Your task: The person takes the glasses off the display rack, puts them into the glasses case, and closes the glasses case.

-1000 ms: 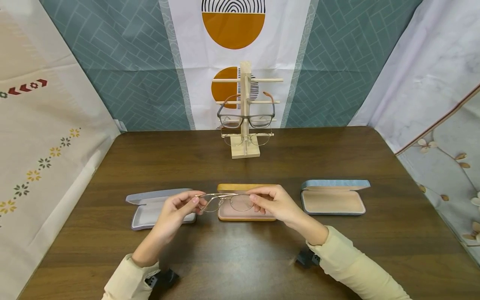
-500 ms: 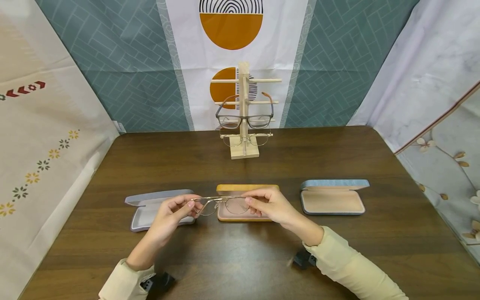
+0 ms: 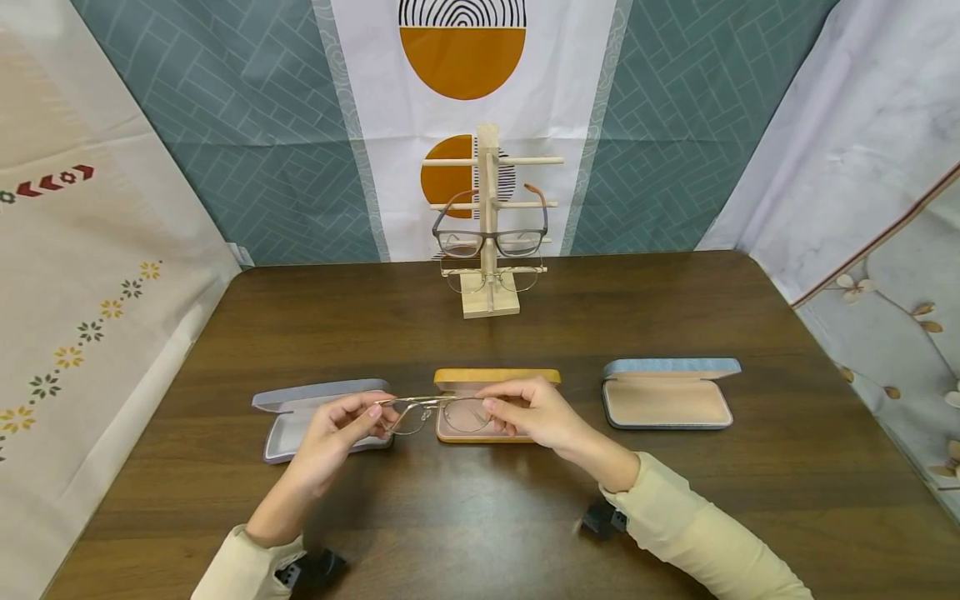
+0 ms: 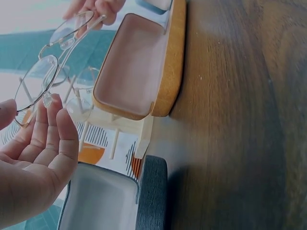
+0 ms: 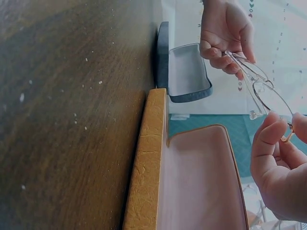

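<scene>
Grey case [image 3: 282, 438], lid up, just beyond left hand [image 3: 336, 432]. Left hand pinches one end of glasses [image 3: 431, 402], held between hands. Yellow case [image 3: 497, 376] just beyond hands, stand [image 3: 488, 187] farther past them. Right hand [image 3: 538, 416] pinches other end. Blue case [image 3: 667, 405] right of right hand.

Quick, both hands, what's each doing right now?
Left hand: holding, pinching one end of the thin-framed glasses.
Right hand: holding, pinching the other end of the same glasses.

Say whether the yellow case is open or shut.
Open: the yellow case has its lid raised, pink lining showing, in all three views.
</scene>
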`<action>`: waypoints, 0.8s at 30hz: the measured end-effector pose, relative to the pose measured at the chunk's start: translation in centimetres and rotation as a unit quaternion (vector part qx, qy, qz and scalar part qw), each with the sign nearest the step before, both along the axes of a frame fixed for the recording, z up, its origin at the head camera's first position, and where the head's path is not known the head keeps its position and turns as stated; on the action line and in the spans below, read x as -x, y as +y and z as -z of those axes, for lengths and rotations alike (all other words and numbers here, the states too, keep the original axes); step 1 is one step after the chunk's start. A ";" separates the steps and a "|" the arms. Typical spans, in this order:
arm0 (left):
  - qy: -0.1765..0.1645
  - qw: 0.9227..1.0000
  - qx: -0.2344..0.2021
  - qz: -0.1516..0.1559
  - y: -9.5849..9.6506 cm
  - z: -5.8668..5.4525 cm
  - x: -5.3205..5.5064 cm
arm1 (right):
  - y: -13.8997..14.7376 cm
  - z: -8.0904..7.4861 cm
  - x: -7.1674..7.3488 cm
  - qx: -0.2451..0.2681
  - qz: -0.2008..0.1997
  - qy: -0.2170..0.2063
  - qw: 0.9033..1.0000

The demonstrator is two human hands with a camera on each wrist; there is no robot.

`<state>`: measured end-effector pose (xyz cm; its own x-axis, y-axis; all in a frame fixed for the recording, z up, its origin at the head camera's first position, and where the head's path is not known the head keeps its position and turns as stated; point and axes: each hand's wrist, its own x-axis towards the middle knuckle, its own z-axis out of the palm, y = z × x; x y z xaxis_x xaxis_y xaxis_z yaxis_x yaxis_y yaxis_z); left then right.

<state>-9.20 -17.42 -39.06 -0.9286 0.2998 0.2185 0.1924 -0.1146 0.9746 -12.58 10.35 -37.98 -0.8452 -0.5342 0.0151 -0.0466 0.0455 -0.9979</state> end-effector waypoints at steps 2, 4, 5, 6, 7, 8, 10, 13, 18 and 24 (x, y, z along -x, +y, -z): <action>0.002 1.000 -0.002 0.001 -0.1 0.0 0.0 | -0.1 0.1 0.0 0.001 -0.002 -0.001 1.000; 0.003 1.000 -0.003 0.002 -0.3 0.0 -0.1 | -0.2 0.2 0.0 0.002 -0.005 -0.001 1.000; 0.003 1.000 -0.005 0.003 -0.3 0.1 -0.1 | -0.2 0.2 0.1 0.003 -0.006 0.000 1.000; 0.004 1.000 -0.008 0.003 -0.4 0.1 -0.1 | -0.3 0.2 0.1 0.002 -0.007 -0.002 1.000; 0.005 1.000 -0.010 0.003 -0.5 0.2 -0.1 | -0.4 0.2 0.1 0.001 -0.007 -0.004 1.000; 0.008 1.000 -0.014 0.004 -0.6 0.3 -0.1 | -0.5 0.2 0.1 0.000 -0.007 -0.005 1.000; 0.022 0.999 -0.023 0.013 -1.1 1.1 0.2 | -0.7 0.2 0.1 0.001 -0.008 -0.009 1.000; 0.041 0.998 -0.039 0.029 -1.9 2.5 0.7 | -1.0 0.2 0.0 0.000 -0.009 -0.013 1.000; 0.036 0.999 -0.022 0.018 -4.0 5.9 1.7 | -1.5 0.1 0.0 -0.012 -0.014 -0.005 1.000; 0.007 1.000 0.005 -0.020 -5.4 7.6 2.0 | -2.2 0.2 0.2 -0.007 -0.032 0.016 0.999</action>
<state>-11.19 -22.79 -46.70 -0.9368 0.2645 0.2290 0.2103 -0.0972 0.9728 -12.80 8.15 -38.23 -0.8090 -0.5869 0.0336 -0.0815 0.0553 -0.9951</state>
